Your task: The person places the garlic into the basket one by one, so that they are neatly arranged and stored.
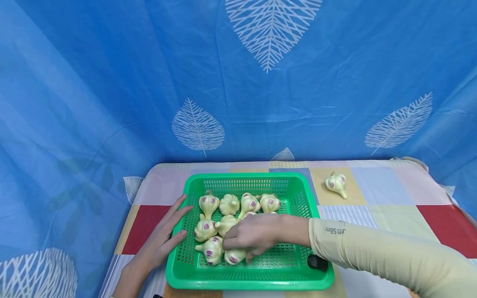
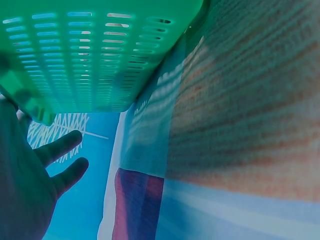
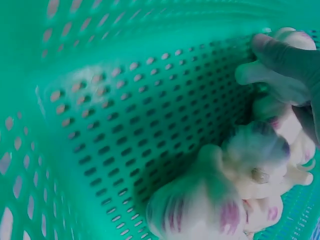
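Note:
A green plastic basket (image 1: 246,285) with slotted walls holds several garlic bulbs (image 1: 208,203), pale with purple patches. My right hand (image 1: 253,234) reaches down into it and grips one garlic bulb (image 3: 280,82) near the front. The right wrist view shows the thumb (image 3: 280,52) lying along that bulb's neck, with more bulbs (image 3: 195,205) close by. At the basket's left rim, my left hand (image 1: 160,238) has its fingers spread, fingertips right at the edge. Seen from below in the left wrist view, the left hand (image 2: 30,175) is beside the basket wall (image 2: 85,65).
One garlic bulb (image 1: 336,184) lies on the patchwork tablecloth (image 1: 391,223), to the right of the basket. Blue curtains (image 1: 298,116) with white leaf prints hang behind the table and at both sides. A black wrist device (image 1: 317,262) overlaps the basket's right side.

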Motion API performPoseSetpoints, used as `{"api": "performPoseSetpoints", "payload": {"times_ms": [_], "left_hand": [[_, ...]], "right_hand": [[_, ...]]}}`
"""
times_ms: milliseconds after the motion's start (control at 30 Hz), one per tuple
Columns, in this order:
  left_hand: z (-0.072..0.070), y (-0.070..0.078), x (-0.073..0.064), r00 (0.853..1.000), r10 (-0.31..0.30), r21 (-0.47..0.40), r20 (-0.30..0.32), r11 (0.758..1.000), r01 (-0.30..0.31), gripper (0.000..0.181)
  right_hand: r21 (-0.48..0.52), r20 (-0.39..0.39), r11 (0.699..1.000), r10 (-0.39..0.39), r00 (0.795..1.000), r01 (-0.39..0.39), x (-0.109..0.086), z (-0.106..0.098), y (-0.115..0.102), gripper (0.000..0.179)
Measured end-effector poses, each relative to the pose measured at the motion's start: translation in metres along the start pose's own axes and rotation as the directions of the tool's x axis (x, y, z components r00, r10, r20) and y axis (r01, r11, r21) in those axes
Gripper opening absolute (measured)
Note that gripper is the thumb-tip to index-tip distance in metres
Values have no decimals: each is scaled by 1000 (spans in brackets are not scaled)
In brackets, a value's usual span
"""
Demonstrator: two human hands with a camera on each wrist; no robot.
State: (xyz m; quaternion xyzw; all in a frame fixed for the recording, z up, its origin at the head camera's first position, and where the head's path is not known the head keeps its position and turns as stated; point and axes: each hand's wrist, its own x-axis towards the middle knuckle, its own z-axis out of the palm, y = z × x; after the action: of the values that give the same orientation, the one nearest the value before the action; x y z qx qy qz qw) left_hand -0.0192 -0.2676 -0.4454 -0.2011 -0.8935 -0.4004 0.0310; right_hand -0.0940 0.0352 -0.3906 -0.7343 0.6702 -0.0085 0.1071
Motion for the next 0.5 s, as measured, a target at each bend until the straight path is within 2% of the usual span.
{"api": "performPoseSetpoints", "payload": {"times_ms": [67,200,367,500], "left_hand": [[0,0,0,1000,0,8,-1,1000,0,63],[1,0,0,1000,1,16,-1,1000,-1,63],[1,1,0,1000,3,6,-2,1000,-3,63],[0,1,-1,1000,9,2,-6,1000,-9,62]], "right_hand": [[-105,10,993,-61,998,62,2,2,0,53],[-209,41,970,-119,992,125,4,8,-1,58],[-324,90,934,-126,988,148,3,11,-2,74],[-341,84,928,-131,988,152,2,10,-3,76]]}}
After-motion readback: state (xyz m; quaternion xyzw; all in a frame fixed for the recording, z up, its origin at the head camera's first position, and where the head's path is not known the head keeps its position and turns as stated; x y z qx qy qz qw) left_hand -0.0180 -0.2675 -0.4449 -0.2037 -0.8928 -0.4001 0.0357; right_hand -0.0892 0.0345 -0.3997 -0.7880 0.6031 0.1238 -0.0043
